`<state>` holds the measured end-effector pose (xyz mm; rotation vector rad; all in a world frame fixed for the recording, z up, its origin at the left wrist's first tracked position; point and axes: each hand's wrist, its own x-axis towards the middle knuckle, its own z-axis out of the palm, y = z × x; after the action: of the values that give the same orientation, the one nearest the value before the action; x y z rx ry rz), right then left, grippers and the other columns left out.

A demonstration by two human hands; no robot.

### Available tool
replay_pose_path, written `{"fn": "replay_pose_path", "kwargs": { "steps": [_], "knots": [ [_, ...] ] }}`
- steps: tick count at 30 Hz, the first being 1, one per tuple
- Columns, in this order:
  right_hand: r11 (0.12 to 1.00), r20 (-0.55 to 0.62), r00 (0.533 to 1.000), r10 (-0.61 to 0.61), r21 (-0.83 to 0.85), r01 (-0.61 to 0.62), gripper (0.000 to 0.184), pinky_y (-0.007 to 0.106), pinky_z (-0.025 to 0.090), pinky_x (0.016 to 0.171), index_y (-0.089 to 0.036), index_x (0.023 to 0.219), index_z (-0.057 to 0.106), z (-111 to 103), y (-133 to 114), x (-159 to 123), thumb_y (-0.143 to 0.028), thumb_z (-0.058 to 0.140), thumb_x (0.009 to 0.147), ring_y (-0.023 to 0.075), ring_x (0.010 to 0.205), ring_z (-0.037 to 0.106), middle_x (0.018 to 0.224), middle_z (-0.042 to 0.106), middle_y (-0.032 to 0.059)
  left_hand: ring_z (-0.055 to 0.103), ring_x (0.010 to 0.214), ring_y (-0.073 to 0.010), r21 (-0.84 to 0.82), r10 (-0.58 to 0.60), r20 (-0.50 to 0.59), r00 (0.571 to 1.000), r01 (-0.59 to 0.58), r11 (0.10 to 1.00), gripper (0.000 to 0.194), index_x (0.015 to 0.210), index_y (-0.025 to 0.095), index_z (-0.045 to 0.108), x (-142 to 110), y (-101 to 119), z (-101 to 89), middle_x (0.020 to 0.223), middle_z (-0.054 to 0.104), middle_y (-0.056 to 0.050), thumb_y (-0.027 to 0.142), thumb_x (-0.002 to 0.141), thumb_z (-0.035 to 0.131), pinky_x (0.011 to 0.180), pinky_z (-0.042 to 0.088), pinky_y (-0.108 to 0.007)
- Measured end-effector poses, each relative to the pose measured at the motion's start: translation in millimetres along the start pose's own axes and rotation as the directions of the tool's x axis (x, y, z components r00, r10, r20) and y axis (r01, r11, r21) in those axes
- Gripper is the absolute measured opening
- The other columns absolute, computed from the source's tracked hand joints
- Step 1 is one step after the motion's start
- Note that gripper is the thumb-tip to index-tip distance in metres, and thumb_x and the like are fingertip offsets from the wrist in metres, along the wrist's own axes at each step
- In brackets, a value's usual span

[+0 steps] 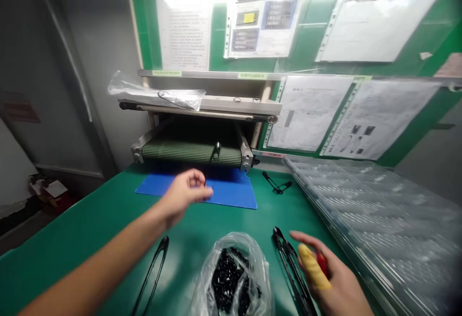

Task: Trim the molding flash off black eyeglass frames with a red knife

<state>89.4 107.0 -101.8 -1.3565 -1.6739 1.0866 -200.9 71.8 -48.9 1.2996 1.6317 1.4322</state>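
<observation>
Clear plastic bag (254,263) at bottom centre holds small black parts (225,277). Left hand (186,198) above blue mat (234,195), fingertips together; right hand (334,277) curled on red item (322,263), beside black tongs (288,258).

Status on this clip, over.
Left hand pinched over blue mat, hold unclear. Right hand, yellow finger cot, on red item, beside black tongs. Clear bag of small black parts between hands, touching neither.

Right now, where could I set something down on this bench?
Bare green mat lies left of the blue pad, beside the left hand. Crowded at front right: bag of black parts, black tweezers, right hand, clear plastic trays.
</observation>
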Motion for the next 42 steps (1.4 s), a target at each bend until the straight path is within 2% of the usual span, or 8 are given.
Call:
{"fn": "replay_pose_path", "kwargs": {
  "steps": [2, 4, 6, 8, 13, 18, 30, 42],
  "knots": [
    [0.968, 0.232, 0.965, -0.125, 0.24, 0.068, 0.058, 0.025, 0.018, 0.045, -0.018, 0.116, 0.047, 8.2, -34.7, 2.1, -0.065, 0.048, 0.084, 0.0095, 0.047, 0.022, 0.064, 0.035, -0.0057, 0.05, 0.062, -0.0083, -0.125, -0.06, 0.152, 0.987, 0.079, 0.989, 0.029, 0.082, 0.017, 0.047, -53.7, 8.0, 26.9, 0.071, 0.051, 0.004, 0.03, 0.072, 0.071, 0.056, 0.043, -0.021],
    [0.93, 0.375, 0.887, -0.269, 0.341, 0.138, 0.051, 0.023, 0.018, 0.043, -0.018, 0.11, 0.048, 18.4, -65.9, 6.1, -0.058, 0.06, 0.082, 0.0064, 0.046, 0.021, 0.068, 0.039, -0.0056, 0.045, 0.058, -0.0057, -0.337, -0.174, 0.302, 0.937, 0.276, 0.9, 0.034, 0.079, 0.017, 0.049, -94.1, 17.6, 43.0, 0.068, 0.049, 0.005, 0.031, 0.067, 0.077, 0.054, 0.039, -0.019],
    [0.876, 0.427, 0.825, -0.371, 0.456, 0.157, 0.037, 0.02, 0.016, 0.039, -0.019, 0.093, 0.052, 31.4, -88.6, 9.0, -0.048, 0.07, 0.079, 0.0039, 0.043, 0.021, 0.065, 0.038, -0.0071, 0.044, 0.051, -0.0045, -0.432, -0.255, 0.384, 0.888, 0.416, 0.8, 0.04, 0.072, 0.015, 0.049, -116.9, 27.8, 50.9, 0.06, 0.048, 0.006, 0.033, 0.06, 0.083, 0.05, 0.038, -0.018],
    [0.82, 0.425, 0.806, -0.411, 0.558, 0.124, 0.03, 0.018, 0.015, 0.035, -0.02, 0.083, 0.052, 46.6, -101.3, 8.8, -0.043, 0.071, 0.079, 0.0024, 0.039, 0.022, 0.06, 0.038, -0.0084, 0.048, 0.048, -0.0056, -0.47, -0.31, 0.374, 0.874, 0.467, 0.749, 0.044, 0.067, 0.015, 0.049, -126.7, 37.1, 53.6, 0.054, 0.05, 0.005, 0.035, 0.055, 0.086, 0.048, 0.04, -0.018],
    [0.655, 0.524, 0.787, -0.327, 0.725, -0.211, 0.027, 0.014, 0.014, 0.032, -0.02, 0.082, 0.051, 80.0, -101.1, 5.5, -0.041, 0.068, 0.081, 0.0016, 0.036, 0.019, 0.053, 0.038, -0.0103, 0.058, 0.045, -0.01, -0.609, -0.379, 0.307, 0.873, 0.486, 0.626, 0.037, 0.068, 0.014, 0.061, -134.1, 50.3, 51.9, 0.052, 0.063, -0.001, 0.046, 0.065, 0.079, 0.043, 0.044, -0.016],
    [0.625, 0.588, 0.762, -0.272, 0.71, -0.324, 0.024, 0.014, 0.011, 0.031, -0.019, 0.084, 0.052, 86.7, -90.2, 8.0, -0.039, 0.064, 0.083, 0.0018, 0.038, 0.016, 0.054, 0.039, -0.0099, 0.06, 0.041, -0.0103, -0.681, -0.409, 0.32, 0.855, 0.507, 0.527, 0.032, 0.066, 0.015, 0.066, -135.6, 52.7, 57.8, 0.047, 0.06, 0.001, 0.043, 0.064, 0.081, 0.038, 0.043, -0.013],
    [0.624, 0.606, 0.74, -0.292, 0.707, -0.333, 0.021, 0.014, 0.012, 0.032, -0.019, 0.083, 0.054, 75.9, -90.3, 7.5, -0.038, 0.062, 0.086, 0.0022, 0.039, 0.014, 0.055, 0.032, -0.0099, 0.06, 0.042, -0.012, -0.667, -0.359, 0.281, 0.89, 0.45, 0.593, 0.029, 0.062, 0.015, 0.066, -133.3, 51.9, 68.3, 0.046, 0.059, 0.0, 0.041, 0.066, 0.08, 0.04, 0.046, -0.016],
    [0.629, 0.595, 0.733, -0.328, 0.717, -0.301, 0.022, 0.014, 0.011, 0.032, -0.021, 0.084, 0.053, 72.9, -92.0, 6.5, -0.041, 0.063, 0.086, 0.0033, 0.038, 0.014, 0.051, 0.031, -0.0111, 0.059, 0.04, -0.0105, -0.651, -0.356, 0.29, 0.888, 0.456, 0.607, 0.031, 0.063, 0.015, 0.066, -136.3, 50.6, 68.3, 0.05, 0.065, -0.002, 0.042, 0.065, 0.08, 0.043, 0.048, -0.017]
  ]
}}
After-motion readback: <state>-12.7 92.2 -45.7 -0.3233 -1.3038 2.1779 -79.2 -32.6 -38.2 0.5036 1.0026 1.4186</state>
